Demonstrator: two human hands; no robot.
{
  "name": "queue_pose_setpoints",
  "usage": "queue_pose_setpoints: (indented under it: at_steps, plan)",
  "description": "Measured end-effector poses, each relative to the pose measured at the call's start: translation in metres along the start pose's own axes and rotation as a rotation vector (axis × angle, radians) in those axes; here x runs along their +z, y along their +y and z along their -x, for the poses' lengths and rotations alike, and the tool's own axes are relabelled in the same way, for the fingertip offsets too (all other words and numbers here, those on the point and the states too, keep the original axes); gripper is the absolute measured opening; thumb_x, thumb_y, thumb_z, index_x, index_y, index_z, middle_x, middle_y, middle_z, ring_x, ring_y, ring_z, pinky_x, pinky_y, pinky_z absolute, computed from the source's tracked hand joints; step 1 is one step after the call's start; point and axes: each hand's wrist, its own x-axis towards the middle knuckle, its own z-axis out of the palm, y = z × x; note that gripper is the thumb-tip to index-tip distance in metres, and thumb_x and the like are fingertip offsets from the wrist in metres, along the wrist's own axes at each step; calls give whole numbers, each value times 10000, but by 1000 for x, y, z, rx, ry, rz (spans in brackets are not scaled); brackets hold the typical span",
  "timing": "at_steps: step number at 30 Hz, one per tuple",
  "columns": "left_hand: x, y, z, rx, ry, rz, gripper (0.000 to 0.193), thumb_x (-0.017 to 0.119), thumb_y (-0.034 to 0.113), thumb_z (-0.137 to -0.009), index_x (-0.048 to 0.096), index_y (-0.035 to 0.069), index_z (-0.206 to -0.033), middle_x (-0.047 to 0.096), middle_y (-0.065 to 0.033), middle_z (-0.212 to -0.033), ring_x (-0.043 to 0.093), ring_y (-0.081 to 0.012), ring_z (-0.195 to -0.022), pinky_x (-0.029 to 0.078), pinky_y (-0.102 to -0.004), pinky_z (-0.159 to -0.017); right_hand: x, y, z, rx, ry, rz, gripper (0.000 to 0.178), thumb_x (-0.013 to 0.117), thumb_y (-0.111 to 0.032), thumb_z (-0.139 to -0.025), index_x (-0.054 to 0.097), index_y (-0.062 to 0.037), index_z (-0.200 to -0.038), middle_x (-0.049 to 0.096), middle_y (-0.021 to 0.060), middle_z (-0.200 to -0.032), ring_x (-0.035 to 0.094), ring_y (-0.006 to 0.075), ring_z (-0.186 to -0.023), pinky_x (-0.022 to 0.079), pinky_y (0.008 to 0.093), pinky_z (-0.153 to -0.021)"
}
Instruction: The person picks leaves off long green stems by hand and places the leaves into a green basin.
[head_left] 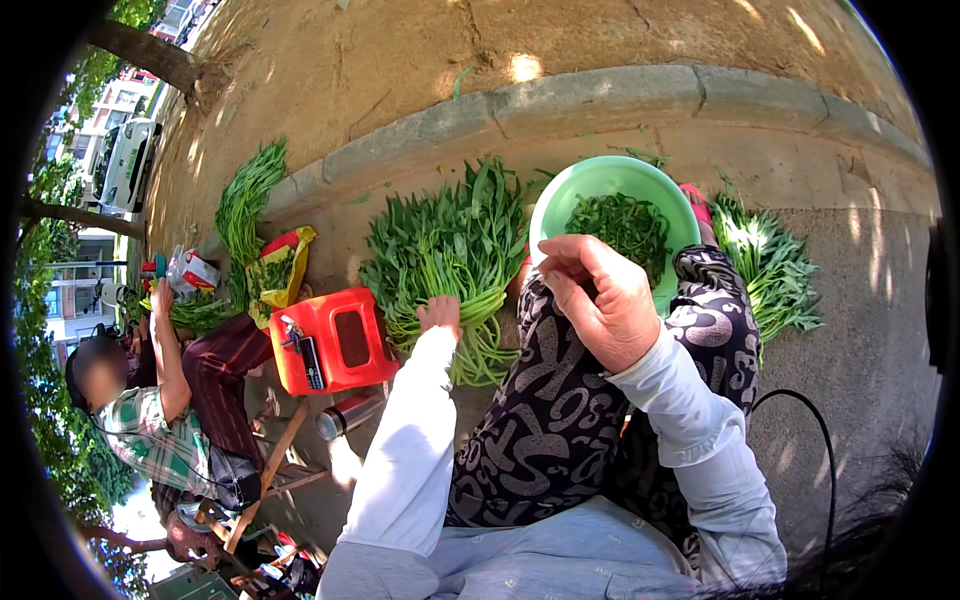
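Note:
A large heap of water spinach, with long pale stems and narrow leaves, lies on the ground in front of me, left of centre. My left hand reaches into its stems, fingers curled over them, the fingertips partly hidden. To the right, a light green basin stands between my knees with picked leaves and short pieces inside. Above its near edge hovers my right hand, loosely bent, thumb and forefinger apart, with nothing visible between them.
Left of the heap stands a red plastic container carrying a small dark device; a metal flask lies nearby. More greens lie right and far left. A seated person works at the left. A stone kerb runs behind.

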Motion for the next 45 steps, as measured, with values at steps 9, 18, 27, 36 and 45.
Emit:
queue_pose_setpoints:
  at_steps: [9,18,27,36,45]
  plan:
    - [3,-55,8,134,260,303,417,681,104,-603,483,63,-967,551,-148,-945,503,-361,-959,378,-446,-845,1,-2,1,25,-13,-50,231,579,19,-795,545,8,-1024,618,140,-835,641,227,-753,509,290,-664]
    - [-74,-145,34,19,627,671,354,609,36,-647,481,45,-977,576,-188,-836,562,-387,-841,454,-419,-742,3,4,0,94,-32,-200,222,569,17,-808,557,14,-1030,631,109,-856,623,152,-756,494,258,-685]
    - [-284,-48,74,555,930,249,378,594,-65,-611,504,30,-966,527,-135,-902,537,-320,-876,419,-354,-842,-48,26,-18,475,152,-618,336,619,-144,-831,539,27,-1110,637,95,-930,619,150,-767,482,244,-688]
    - [-346,114,77,1277,1053,-34,161,599,100,-646,533,92,-793,546,-41,-822,575,-219,-905,391,-431,-974,-99,33,-19,334,183,-248,264,476,-203,-905,656,-10,-886,650,66,-913,594,161,-905,445,274,-826]
    - [-302,162,94,1478,1059,-187,214,650,121,-607,549,185,-785,510,29,-1054,511,-144,-1066,428,-426,-982,-82,29,-3,587,-182,-1043,428,427,-419,-943,551,-26,-1055,588,34,-921,553,93,-811,461,241,-685]
